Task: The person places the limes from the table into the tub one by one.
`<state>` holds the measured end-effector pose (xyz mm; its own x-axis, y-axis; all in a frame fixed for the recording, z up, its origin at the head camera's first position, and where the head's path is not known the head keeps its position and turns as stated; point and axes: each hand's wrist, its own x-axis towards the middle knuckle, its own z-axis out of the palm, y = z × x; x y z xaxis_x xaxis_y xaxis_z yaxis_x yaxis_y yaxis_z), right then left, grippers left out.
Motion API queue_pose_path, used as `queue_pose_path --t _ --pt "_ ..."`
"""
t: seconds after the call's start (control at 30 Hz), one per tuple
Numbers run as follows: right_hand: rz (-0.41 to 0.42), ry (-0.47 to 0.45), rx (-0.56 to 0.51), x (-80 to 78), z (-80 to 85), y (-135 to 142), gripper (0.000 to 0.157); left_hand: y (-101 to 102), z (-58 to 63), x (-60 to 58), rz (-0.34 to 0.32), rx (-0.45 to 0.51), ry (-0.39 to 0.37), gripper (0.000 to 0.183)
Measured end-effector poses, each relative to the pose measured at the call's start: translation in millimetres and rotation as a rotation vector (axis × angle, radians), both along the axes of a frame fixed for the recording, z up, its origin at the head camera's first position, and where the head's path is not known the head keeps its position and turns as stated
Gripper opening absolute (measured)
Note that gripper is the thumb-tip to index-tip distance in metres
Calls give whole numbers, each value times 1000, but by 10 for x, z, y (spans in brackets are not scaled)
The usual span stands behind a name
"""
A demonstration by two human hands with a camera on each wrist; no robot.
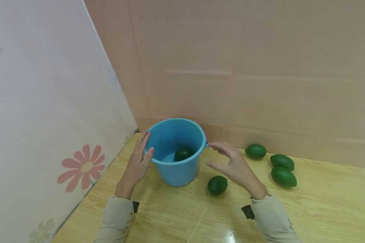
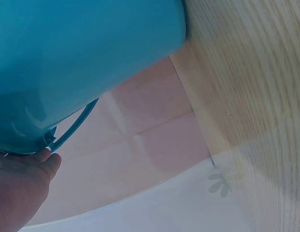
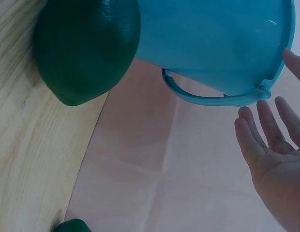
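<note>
A blue bucket [image 1: 177, 173] stands upright on the table, with one dark green oval fruit [image 1: 183, 154] lying inside at the bottom. My left hand [image 1: 138, 160] is at the left side of its rim, fingers and thumb fairly straight. On the other side, my right hand [image 1: 232, 165] is spread, fingertips close to the lug at the rim and thumb held apart. The bucket's handle [image 3: 203, 100] hangs down along its far side in the right wrist view. Another green fruit [image 1: 217, 185] lies on the table below my right hand, just right of the bucket.
Three more green fruits lie to the right: one by the back wall [image 1: 255, 151] and a touching pair, the rear fruit [image 1: 282, 162] and front fruit [image 1: 284, 176]. A flower-printed white sheet [image 1: 48, 101] borders the wooden table [image 1: 167, 219] on the left; a pinkish-brown covering [image 1: 246, 67] backs it.
</note>
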<state>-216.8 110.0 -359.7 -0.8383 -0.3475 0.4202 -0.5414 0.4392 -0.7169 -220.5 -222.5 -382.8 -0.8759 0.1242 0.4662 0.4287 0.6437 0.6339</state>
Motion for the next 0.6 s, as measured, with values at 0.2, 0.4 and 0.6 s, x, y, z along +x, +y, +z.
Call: queue_pose_path --t 0.2,0.4,0.6 --pt "-12 -26 36 1 -81 50 57 4 0 3 5 0 0 58" --pt "-6 -32 68 4 -170 89 57 -1 -8 0 4 0 9 58" --pt "-5 -11 84 15 -235 121 57 -7 -8 0 1 1 6 57"
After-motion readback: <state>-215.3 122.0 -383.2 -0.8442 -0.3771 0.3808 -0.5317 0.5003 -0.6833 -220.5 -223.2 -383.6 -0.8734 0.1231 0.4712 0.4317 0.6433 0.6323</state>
